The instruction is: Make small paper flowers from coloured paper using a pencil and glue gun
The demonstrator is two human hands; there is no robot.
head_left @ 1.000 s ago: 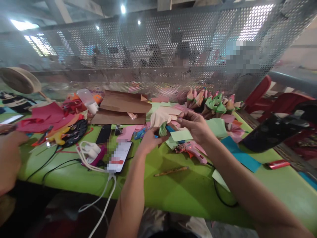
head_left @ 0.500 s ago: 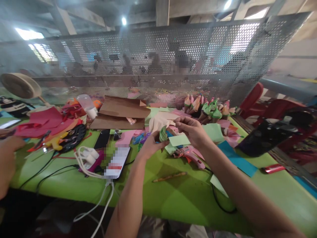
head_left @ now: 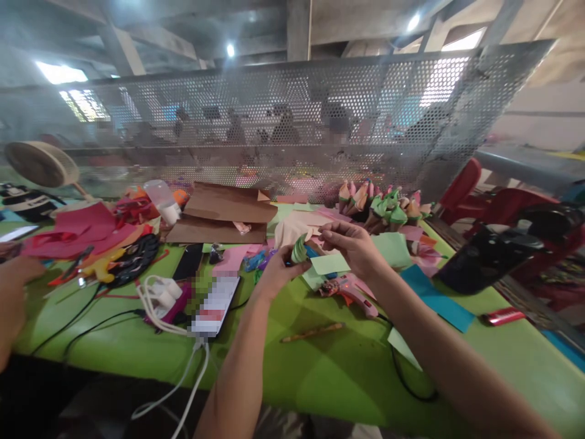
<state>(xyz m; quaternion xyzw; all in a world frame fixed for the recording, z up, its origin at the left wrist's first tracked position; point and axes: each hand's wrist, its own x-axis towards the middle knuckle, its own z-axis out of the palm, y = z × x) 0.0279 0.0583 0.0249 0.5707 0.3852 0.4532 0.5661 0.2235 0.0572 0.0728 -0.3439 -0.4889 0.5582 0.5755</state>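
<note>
My left hand (head_left: 283,271) is closed around a green swirl-topped paper cone (head_left: 299,250), which stands upright between the fingers. To its right, my right hand (head_left: 350,241) is raised with thumb and fingertips pinched together; whatever they hold is too small to make out. A pale green paper strip (head_left: 329,264) lies between the two hands, just below the right fingers. Under the right wrist rests a pink glue gun (head_left: 351,291), its black cord trailing right. Nearer me, a thin brown stick (head_left: 313,331) lies on the green tabletop (head_left: 301,378).
Several finished paper cones (head_left: 388,204) are bunched at the back right. A black container (head_left: 479,259) stands at the right, near blue paper (head_left: 436,299). Left are a charging phone (head_left: 217,305), brown cardboard (head_left: 219,204) and red paper (head_left: 82,228). Another person's hand (head_left: 16,292) is at far left.
The view has tilted up slightly. The green swirl turns a little in my left hand, and my right hand stays pinched close to it.
</note>
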